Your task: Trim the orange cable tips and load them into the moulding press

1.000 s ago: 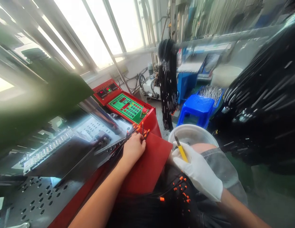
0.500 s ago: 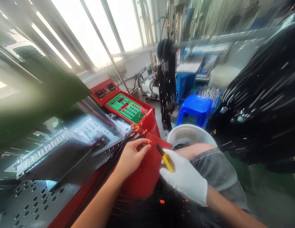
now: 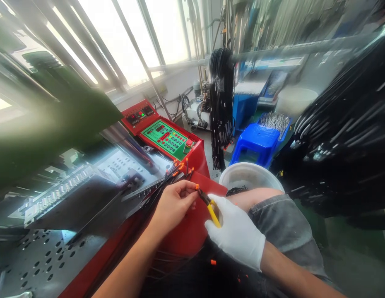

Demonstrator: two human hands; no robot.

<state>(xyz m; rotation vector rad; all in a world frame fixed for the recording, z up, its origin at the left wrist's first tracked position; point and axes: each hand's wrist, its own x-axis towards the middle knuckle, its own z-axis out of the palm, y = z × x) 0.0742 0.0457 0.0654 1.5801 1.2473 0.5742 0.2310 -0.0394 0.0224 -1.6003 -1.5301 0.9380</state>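
Observation:
Between the thumb and fingers of my bare left hand (image 3: 176, 203) is pinched a cable end with a small orange tip (image 3: 197, 186). My right hand (image 3: 236, 231), in a white glove, is closed around yellow-handled cutting pliers (image 3: 212, 213). Their dark jaws touch or nearly touch the orange tip; whether they grip it I cannot tell. Behind my left hand, black cables with orange ends (image 3: 176, 167) lie in a bunch on the machine's edge. Beneath both hands is a red metal panel (image 3: 189, 236).
A red control box (image 3: 167, 138) with a green panel stands ahead. Left is a perforated metal machine bed (image 3: 40, 256). A white bucket (image 3: 251, 171) and a blue stool (image 3: 256, 138) are to the right. Black cable bundles (image 3: 222, 107) hang from a rail. An orange piece (image 3: 213, 262) lies low.
My right hand has moved left with the pliers, bringing their jaws up to the orange tip. My left hand keeps its pinch in about the same place.

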